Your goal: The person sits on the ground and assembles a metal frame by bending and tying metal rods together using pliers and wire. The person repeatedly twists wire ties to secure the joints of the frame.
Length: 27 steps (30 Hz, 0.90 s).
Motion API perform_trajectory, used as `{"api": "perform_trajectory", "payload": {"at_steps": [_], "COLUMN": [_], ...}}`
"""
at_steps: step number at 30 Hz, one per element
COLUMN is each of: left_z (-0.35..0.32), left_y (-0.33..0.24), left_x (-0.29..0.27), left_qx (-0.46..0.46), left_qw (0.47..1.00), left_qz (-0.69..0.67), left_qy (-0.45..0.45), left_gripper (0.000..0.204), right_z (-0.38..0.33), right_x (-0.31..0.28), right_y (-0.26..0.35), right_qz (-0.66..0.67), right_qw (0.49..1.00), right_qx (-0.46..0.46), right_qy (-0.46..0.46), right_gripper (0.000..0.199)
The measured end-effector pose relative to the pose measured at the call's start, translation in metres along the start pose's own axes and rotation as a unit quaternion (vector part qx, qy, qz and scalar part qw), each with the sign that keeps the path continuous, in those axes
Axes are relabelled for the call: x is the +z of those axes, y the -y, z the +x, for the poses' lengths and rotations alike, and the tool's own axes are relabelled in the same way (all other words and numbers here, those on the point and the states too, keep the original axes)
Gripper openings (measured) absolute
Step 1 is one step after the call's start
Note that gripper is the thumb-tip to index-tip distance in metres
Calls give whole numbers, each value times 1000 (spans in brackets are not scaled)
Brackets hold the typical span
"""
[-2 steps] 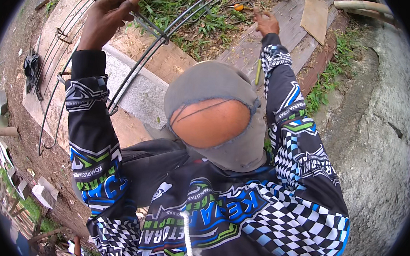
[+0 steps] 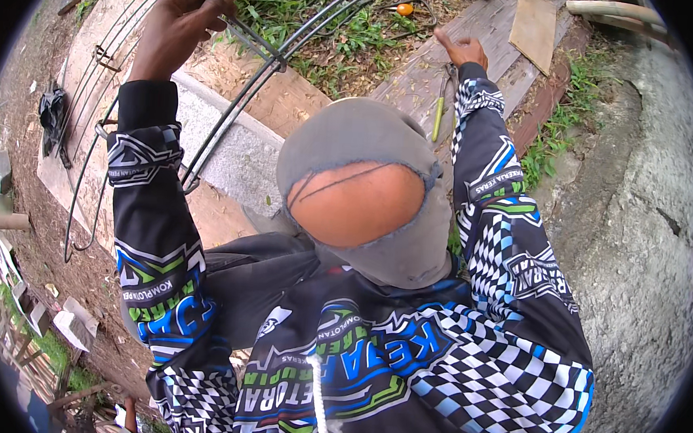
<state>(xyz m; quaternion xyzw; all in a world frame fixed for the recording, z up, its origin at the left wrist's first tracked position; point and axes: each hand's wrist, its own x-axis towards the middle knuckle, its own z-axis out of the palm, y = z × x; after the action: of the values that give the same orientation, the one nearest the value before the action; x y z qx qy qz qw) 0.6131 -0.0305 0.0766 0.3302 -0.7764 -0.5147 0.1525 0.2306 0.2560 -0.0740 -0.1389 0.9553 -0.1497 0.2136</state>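
Note:
At the upper left, my left hand (image 2: 171,31) is bent with its fingers curled at the rebar cage (image 2: 247,91), beside one of its square stirrups. The fingertips partly hide the contact. My right hand (image 2: 468,51) hovers over a wooden plank at the upper right, one finger stretched out, with nothing visible in it. Just beyond it lies a thin dark hooked tool with an orange piece (image 2: 405,10). Pliers with yellow-green handles (image 2: 438,117) lie on the plank below my right hand, partly hidden by my sleeve.
Under the cage lie wooden boards (image 2: 283,89) and a pale rough slab (image 2: 225,126). Grass (image 2: 348,58) grows between the cage and planks. A rough concrete surface (image 2: 642,314) fills the right side. A black plastic scrap (image 2: 53,115) lies at the left.
My right hand has shifted right and slightly nearer, away from the hooked tool. More of the pliers shows on the plank. My left hand stays at the cage, almost unmoved.

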Motion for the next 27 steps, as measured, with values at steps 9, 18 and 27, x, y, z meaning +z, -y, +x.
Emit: {"api": "perform_trajectory", "payload": {"at_steps": [9,18,27], "left_z": [10,17,42], "left_y": [-28,-43,-19], "left_x": [0,-18,29], "left_qx": [-56,-30,-108], "left_qw": [998,999,968], "left_qz": [-23,-11,121], "left_qy": [-12,-43,-189], "left_gripper": [35,34,26], "right_z": [-35,29,-53], "right_x": [44,-117,-224], "right_y": [-130,-79,163], "right_qz": [-188,-223,-8], "right_qw": [981,955,911], "right_qx": [21,-88,-327], "right_qy": [50,-173,-252], "right_gripper": [88,94,66]}}
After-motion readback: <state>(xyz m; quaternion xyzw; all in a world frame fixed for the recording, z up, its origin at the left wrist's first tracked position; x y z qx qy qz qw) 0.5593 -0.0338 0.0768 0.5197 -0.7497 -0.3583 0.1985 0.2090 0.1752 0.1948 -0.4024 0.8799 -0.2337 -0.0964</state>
